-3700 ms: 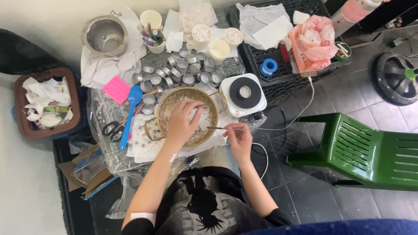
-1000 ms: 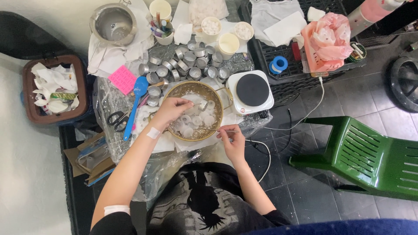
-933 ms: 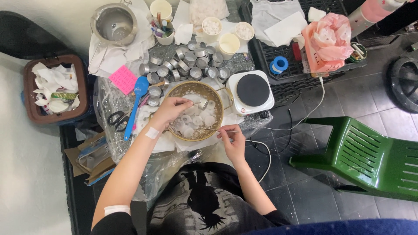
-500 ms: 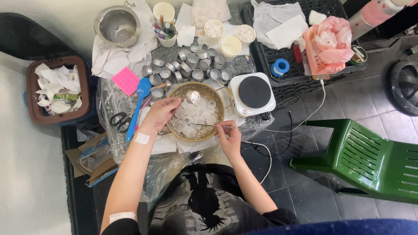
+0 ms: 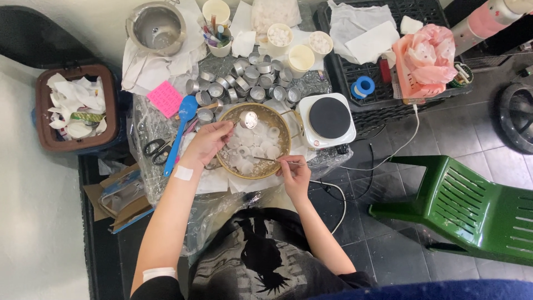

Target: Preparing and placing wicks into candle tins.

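**Hands at the bowl of wax discs**

The left hand (image 5: 210, 141) pinches a small round metal cup (image 5: 248, 119) between fingertips; the cup is shiny, shallow, and held above the far rim of the bowl (image 5: 284, 145). The fingers are closed on the cup's edge.

The right hand (image 5: 295, 171) grips a thin metal pick (image 5: 270, 161) between thumb and fingers. The pick lies nearly level, its tip over the white discs (image 5: 252, 145) inside the bowl.

The bowl is round and gold-coloured, and stands on plastic sheeting at the near edge of the table. The discs in it are white, round and small, lying loosely in one layer.

Surroundings:
- Empty metal cups (image 5: 250, 83) stand clustered just beyond the bowl.
- A white hotplate (image 5: 328, 119) with a black round top sits just right of the bowl.
- A blue spatula (image 5: 179, 128) and black scissors (image 5: 153, 150) lie left of the bowl.
- A pink square note (image 5: 165, 98) lies near the spatula head.
- A blue tape roll (image 5: 363, 86) rests on a black crate (image 5: 388, 94).
- A brown bin (image 5: 72, 105) holds white paper scraps.
- A green chair (image 5: 472, 205) stands at the right.
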